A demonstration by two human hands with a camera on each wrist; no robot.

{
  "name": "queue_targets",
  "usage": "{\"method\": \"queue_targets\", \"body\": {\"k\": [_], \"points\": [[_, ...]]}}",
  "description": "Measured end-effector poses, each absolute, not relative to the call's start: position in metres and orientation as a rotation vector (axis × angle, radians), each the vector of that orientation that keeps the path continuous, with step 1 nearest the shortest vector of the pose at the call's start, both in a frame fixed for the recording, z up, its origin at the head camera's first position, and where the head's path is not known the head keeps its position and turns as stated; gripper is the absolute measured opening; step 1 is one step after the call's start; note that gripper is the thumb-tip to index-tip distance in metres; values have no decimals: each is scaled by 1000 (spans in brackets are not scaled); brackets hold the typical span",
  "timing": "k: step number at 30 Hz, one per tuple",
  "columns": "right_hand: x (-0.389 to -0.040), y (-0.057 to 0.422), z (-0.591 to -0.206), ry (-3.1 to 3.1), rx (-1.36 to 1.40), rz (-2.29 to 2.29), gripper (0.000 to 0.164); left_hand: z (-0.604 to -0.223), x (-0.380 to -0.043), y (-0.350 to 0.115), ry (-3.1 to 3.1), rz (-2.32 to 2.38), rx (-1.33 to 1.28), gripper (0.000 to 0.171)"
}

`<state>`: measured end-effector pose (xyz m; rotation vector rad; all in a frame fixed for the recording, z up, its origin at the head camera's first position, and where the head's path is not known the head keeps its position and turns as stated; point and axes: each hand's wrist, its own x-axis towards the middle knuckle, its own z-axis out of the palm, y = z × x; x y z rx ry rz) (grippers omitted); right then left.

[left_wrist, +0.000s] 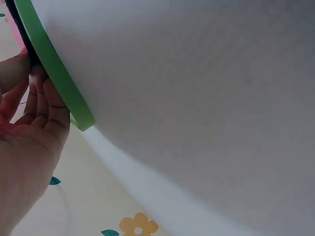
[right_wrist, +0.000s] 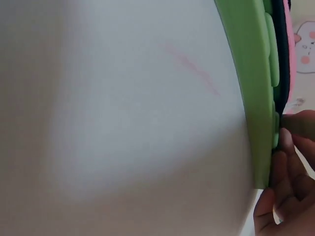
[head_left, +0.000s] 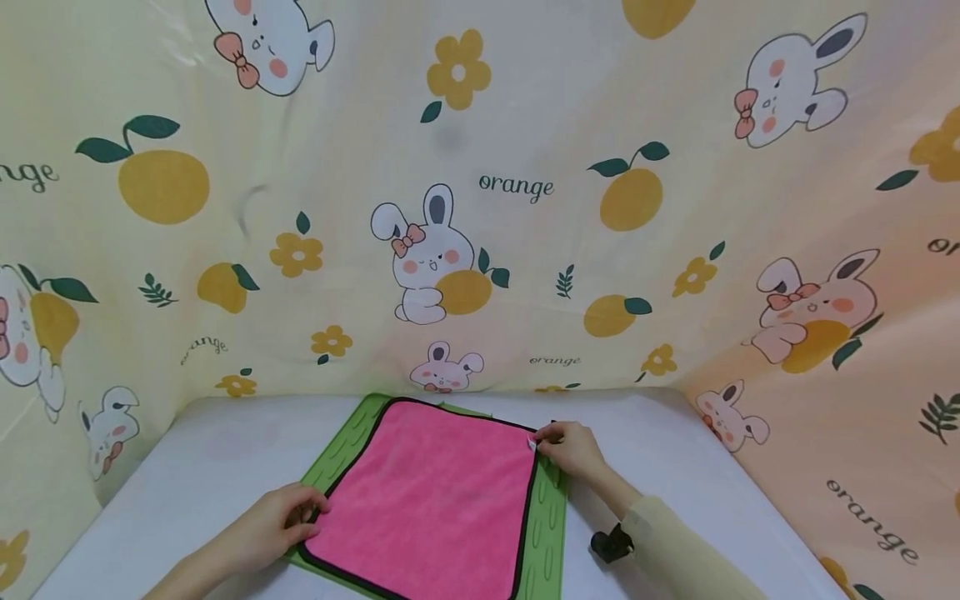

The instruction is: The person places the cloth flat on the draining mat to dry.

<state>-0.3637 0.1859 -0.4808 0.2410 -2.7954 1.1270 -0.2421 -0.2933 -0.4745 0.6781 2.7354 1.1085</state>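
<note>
A pink cloth (head_left: 435, 500) with black edging lies spread over a green board (head_left: 547, 533) that has raised oval ridges. In the head view my left hand (head_left: 262, 525) pinches the cloth's left edge near its lower left corner. At the upper right corner, beside a small white tag (head_left: 532, 443), my right hand (head_left: 573, 450) pinches the black edging. The left wrist view has the left fingers against the edging and the board's green side (left_wrist: 54, 64). In the right wrist view, thumb and fingers meet at the cloth's corner, close to the board's end.
The board rests on a white table (head_left: 232, 450). A cream curtain (head_left: 525, 100) printed with rabbits, oranges and flowers hangs behind and along both sides. A small black object (head_left: 611, 544) is beside the right sleeve (head_left: 675, 542).
</note>
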Motion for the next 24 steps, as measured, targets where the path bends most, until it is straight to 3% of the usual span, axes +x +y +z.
{"method": "queue_targets", "body": {"k": [6, 24], "points": [[-339, 186, -473, -2785, 351, 1145, 13, -474, -242, -292, 2746, 1087, 656, 17], [-239, 161, -465, -2781, 1124, 1381, 7, -471, -239, -290, 2769, 1020, 637, 17]]}}
